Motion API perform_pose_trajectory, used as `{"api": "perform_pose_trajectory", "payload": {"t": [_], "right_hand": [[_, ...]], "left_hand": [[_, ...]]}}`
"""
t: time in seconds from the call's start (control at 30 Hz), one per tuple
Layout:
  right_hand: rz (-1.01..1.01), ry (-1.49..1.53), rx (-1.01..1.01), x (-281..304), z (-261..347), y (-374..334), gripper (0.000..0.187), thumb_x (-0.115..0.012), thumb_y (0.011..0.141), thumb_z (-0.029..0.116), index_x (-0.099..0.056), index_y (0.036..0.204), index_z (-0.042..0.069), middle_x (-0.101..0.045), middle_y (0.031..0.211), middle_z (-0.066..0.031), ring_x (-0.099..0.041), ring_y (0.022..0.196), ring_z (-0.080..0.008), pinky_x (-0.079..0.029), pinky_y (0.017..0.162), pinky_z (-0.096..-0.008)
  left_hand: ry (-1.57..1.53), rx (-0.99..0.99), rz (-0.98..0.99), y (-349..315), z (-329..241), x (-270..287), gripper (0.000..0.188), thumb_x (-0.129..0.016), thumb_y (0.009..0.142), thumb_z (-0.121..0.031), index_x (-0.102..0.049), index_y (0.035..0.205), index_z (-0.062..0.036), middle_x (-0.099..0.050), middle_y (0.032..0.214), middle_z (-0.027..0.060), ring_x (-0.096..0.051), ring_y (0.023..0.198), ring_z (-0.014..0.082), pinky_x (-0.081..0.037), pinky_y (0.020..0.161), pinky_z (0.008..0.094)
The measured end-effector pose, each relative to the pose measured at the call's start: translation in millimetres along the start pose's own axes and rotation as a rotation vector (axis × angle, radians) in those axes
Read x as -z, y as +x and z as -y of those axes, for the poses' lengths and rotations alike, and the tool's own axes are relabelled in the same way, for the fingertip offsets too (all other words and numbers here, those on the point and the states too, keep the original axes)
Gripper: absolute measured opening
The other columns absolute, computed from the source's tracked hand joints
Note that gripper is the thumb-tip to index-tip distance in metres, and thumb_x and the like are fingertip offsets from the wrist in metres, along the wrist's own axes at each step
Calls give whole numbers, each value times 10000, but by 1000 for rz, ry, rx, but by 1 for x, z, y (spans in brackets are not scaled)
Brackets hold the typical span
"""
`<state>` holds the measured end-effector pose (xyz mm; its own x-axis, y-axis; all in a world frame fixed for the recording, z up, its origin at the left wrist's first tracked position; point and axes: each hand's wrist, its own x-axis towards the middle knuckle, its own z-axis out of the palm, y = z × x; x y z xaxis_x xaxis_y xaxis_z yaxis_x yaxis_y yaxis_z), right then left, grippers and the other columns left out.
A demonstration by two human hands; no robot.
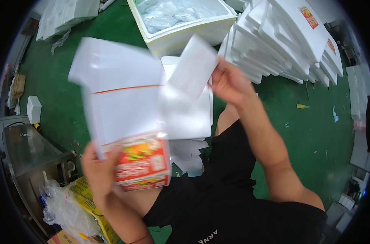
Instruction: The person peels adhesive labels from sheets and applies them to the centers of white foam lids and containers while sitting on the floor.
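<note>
My left hand (101, 168) is closed on a stack of label sheets (128, 107), mostly white with a thin orange-red line across. At its lower end a red printed label (140, 156) shows a colourful food picture. My right hand (232, 83) pinches the edge of a white rectangular paper piece (193, 67), blurred by motion. Whether that piece is a peeled label or backing I cannot tell. Below it, in front of me, lies a white foam lid (189, 118), partly covered by the sheets. Several white paper scraps (187, 156) lie just under the lid's near edge.
A foam box (185, 36) holding clear plastic packs stands ahead. Stacked foam lids (270, 40), some with red labels, lean at the far right. More white foam pieces (67, 16) sit at the far left. A metal cabinet (34, 150) and a clear plastic bag (69, 209) are at left.
</note>
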<state>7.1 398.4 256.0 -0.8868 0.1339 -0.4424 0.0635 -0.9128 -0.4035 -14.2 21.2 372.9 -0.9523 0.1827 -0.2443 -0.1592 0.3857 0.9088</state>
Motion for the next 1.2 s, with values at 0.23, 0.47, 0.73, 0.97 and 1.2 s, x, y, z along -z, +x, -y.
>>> {"api": "perform_pose_trajectory", "payload": {"t": [0.23, 0.47, 0.73, 0.97, 1.2], "right_hand": [[559, -1554, 1069, 30, -13, 35, 202, -549, 1019, 132, -578, 1203, 54, -603, 1364, -120, -610, 1138, -290, -445, 1050, -400], [1147, -2011, 492, 113, -97, 78, 379, -597, 984, 288, -606, 1318, 109, -479, 1507, -103, -384, 1442, -285, -295, 1186, -502], [628, -2468, 507, 114, -124, 109, 780, -419, 971, 649, -279, 1582, 186, -160, 1675, -18, -90, 1552, -188, -48, 1248, -536], [-788, -1484, 624, 159, -99, 64, 849, -777, 852, 351, -352, 1501, 7, -271, 1598, -223, -304, 1458, -377, -279, 1190, -454], [-526, -1857, 667, 136, -119, 56, 606, -722, 860, 335, -537, 1338, 13, -598, 1293, -163, -558, 1195, -349, -419, 1039, -420]], "left_hand": [[-292, -76, -562, 10, 30, 72, 418, -732, 915, -111, -547, 1257, 43, -705, 1092, 185, -728, 890, 216, -615, 757, 318], [-269, -138, -590, -6, 17, 47, 406, -719, 929, -126, -546, 1253, 47, -703, 1110, 182, -724, 891, 193, -616, 751, 316], [-274, -134, -540, -8, 17, 34, 415, -739, 909, -129, -544, 1234, 41, -705, 1101, 197, -734, 906, 225, -627, 762, 339], [-405, -189, -433, 2, 19, 25, 443, -752, 902, -125, -542, 1255, 39, -704, 1113, 207, -735, 905, 231, -625, 760, 338], [-418, -176, -340, 9, 4, 8, 432, -785, 861, -95, -595, 1226, 38, -710, 1095, 161, -704, 938, 199, -581, 851, 326]]}}
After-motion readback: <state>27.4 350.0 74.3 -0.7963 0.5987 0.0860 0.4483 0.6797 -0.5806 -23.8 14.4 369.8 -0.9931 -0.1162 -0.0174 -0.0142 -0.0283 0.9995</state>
